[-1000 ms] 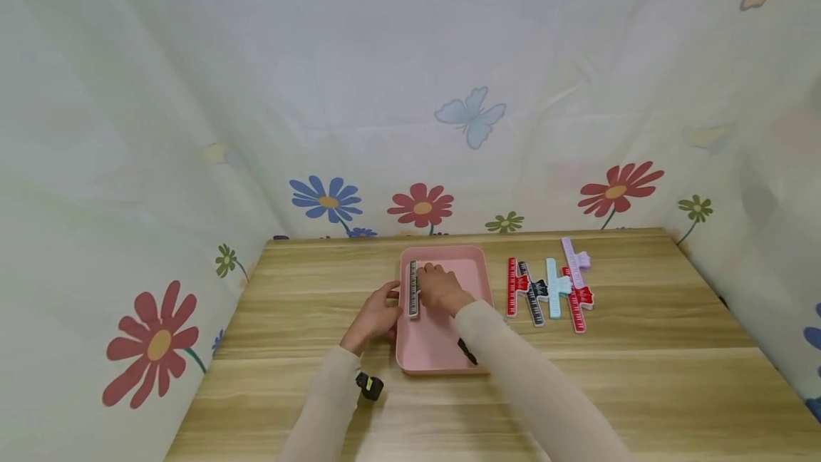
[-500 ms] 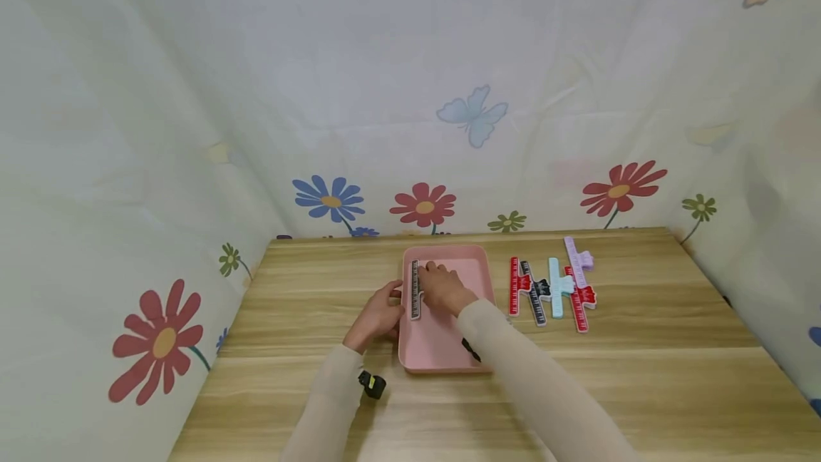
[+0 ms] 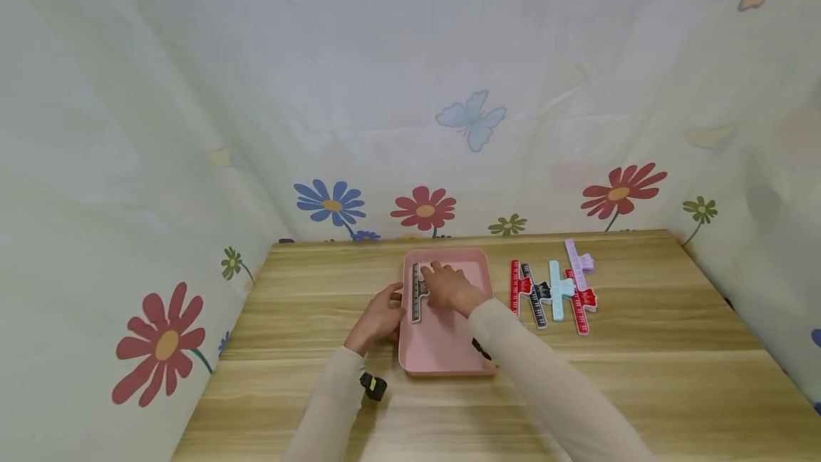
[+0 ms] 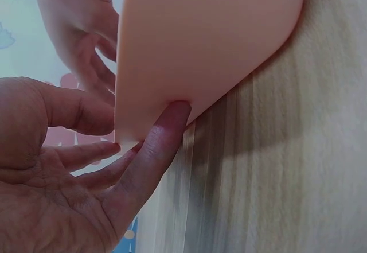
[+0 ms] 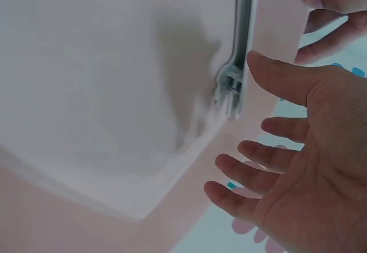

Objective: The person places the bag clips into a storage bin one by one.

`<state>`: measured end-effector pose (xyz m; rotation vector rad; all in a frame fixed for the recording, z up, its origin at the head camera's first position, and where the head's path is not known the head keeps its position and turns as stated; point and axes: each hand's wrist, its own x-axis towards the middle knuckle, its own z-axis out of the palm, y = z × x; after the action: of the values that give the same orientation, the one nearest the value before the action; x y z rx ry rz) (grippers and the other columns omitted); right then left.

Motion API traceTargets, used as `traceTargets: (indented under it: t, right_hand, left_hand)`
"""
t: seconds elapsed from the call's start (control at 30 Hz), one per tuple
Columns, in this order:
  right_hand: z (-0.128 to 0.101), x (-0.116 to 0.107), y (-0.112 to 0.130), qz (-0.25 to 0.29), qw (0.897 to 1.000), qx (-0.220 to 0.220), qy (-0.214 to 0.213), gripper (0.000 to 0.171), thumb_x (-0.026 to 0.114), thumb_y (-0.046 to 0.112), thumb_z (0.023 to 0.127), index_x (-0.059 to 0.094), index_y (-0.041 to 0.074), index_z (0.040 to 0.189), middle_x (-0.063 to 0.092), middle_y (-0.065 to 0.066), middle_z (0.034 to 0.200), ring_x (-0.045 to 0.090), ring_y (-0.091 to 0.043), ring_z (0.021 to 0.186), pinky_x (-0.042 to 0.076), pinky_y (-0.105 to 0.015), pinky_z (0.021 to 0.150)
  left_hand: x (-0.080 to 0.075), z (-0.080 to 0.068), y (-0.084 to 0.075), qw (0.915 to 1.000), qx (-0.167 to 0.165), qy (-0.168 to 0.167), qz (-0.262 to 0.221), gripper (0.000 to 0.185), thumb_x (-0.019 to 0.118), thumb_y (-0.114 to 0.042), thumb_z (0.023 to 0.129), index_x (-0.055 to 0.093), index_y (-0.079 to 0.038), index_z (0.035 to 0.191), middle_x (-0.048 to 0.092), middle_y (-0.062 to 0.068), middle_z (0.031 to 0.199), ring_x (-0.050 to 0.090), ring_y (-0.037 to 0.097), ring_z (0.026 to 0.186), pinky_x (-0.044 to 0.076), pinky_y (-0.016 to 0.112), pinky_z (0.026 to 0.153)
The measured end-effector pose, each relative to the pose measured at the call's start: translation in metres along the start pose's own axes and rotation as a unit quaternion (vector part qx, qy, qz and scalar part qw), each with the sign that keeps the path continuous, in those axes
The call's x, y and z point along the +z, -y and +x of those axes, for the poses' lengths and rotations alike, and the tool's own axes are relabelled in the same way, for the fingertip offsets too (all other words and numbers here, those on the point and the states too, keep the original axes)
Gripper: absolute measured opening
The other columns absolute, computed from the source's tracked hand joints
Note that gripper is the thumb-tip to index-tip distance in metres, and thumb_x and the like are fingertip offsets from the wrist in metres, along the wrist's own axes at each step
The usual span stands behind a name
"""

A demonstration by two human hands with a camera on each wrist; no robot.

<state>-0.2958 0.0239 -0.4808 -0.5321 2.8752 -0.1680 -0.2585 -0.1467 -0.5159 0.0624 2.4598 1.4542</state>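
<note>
A black bag clip with a long ruler-like bar [image 3: 415,298] lies along the left side of the pink tray [image 3: 442,355]. Just right of it, my right hand [image 3: 451,289] hovers with fingers spread. In the right wrist view, the thumb tip overlaps the edge of the clip [image 5: 234,81], and the other fingers hold nothing. My left hand [image 3: 378,316] is at the tray's left side. The left wrist view shows one finger [image 4: 166,135] pressing the outer wall [image 4: 200,41], with other fingertips at the rim.
Right of the tray lie more ruler clips: a red one [image 3: 515,289], a black one [image 3: 535,301], a light blue one [image 3: 556,291], a lilac one [image 3: 573,259] and another red one [image 3: 579,312], partly overlapping. A patterned cloth [image 3: 385,91] hangs behind the wooden table [image 3: 308,291].
My right hand has shifted slightly right, away from the clip's bar, and its fingers have spread, uncovering the clip's tab. The left hand keeps its place at the tray.
</note>
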Motion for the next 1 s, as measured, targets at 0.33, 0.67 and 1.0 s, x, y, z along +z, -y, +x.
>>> traceTargets:
  t: [0.33, 0.67, 1.0]
  right_hand:
    - [-0.023, -0.011, -0.009, -0.003, 0.999, -0.023, -0.025, 0.073, 0.072, 0.03, 0.088, 0.039, 0.011, 0.15, 0.038, -0.011, 0.155, 0.039, -0.034, 0.141, 0.034, -0.057, 0.114]
    - [-0.042, -0.026, -0.034, -0.018, 0.997, -0.048, -0.057, 0.071, 0.067, 0.035, 0.092, 0.036, 0.012, 0.152, 0.035, -0.013, 0.158, 0.033, -0.034, 0.145, 0.026, -0.059, 0.118]
    - [-0.056, -0.043, -0.059, 0.012, 0.996, -0.037, -0.083, 0.071, 0.067, 0.034, 0.093, 0.035, 0.011, 0.152, 0.034, -0.016, 0.157, 0.034, -0.038, 0.143, 0.03, -0.06, 0.116]
  left_hand:
    - [0.0, -0.003, -0.001, 0.9999, -0.007, 0.003, -0.007, 0.06, 0.051, -0.005, 0.093, 0.035, -0.009, 0.151, 0.049, 0.023, 0.139, 0.067, 0.027, 0.076, 0.057, 0.035, 0.049]
    - [0.002, 0.001, 0.001, 0.9998, -0.012, 0.005, -0.014, 0.062, 0.051, -0.005, 0.093, 0.034, -0.01, 0.152, 0.049, 0.023, 0.14, 0.065, 0.021, 0.069, 0.057, 0.037, 0.05]
    - [0.002, 0.002, -0.001, 0.9999, -0.008, -0.001, -0.014, 0.063, 0.052, -0.003, 0.091, 0.034, -0.009, 0.151, 0.049, 0.025, 0.138, 0.066, 0.025, 0.073, 0.056, 0.036, 0.048]
